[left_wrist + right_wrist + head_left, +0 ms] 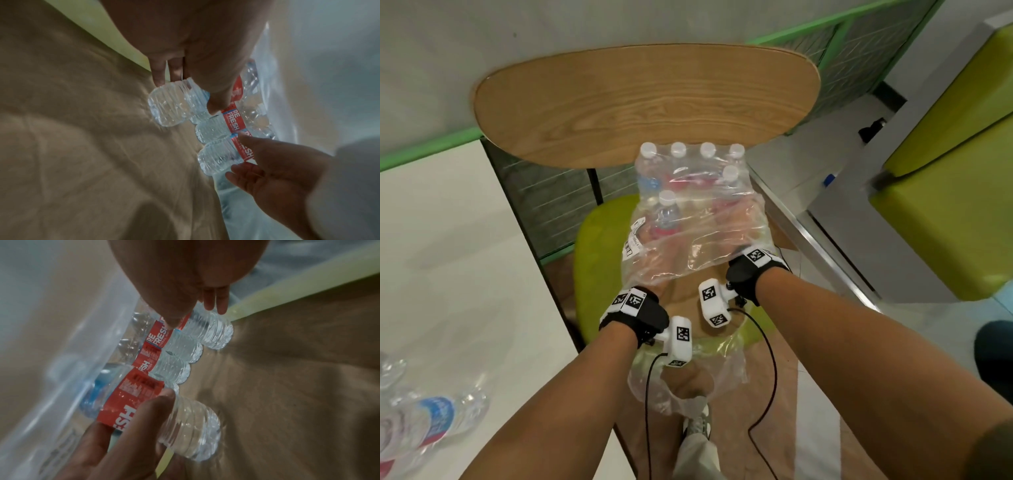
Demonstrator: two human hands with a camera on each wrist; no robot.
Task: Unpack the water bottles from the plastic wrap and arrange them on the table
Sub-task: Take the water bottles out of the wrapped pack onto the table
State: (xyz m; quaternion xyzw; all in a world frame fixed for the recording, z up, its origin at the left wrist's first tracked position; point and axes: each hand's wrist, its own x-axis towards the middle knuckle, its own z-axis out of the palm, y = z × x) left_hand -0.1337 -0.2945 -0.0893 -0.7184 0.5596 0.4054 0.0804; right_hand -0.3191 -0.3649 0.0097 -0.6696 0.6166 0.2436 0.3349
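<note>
A pack of water bottles (688,178) with red labels stands in torn clear plastic wrap (698,246) on a brown sheet (82,146) over a green chair seat (599,274). Both hands reach in under the loose wrap. My left hand (189,95) grips the left end bottle (168,107) of the near row, thumb on one side and fingers on the other. My right hand (193,316) grips the right end bottle (211,332) the same way. In the head view the left hand (650,294) and the right hand (743,270) are mostly hidden by the wrap.
A white table (448,257) lies to the left, with several unpacked bottles (431,421) at its near corner. The wooden chair back (647,102) rises behind the pack. Loose wrap (688,387) hangs off the seat's front. A green bench (945,222) is on the right.
</note>
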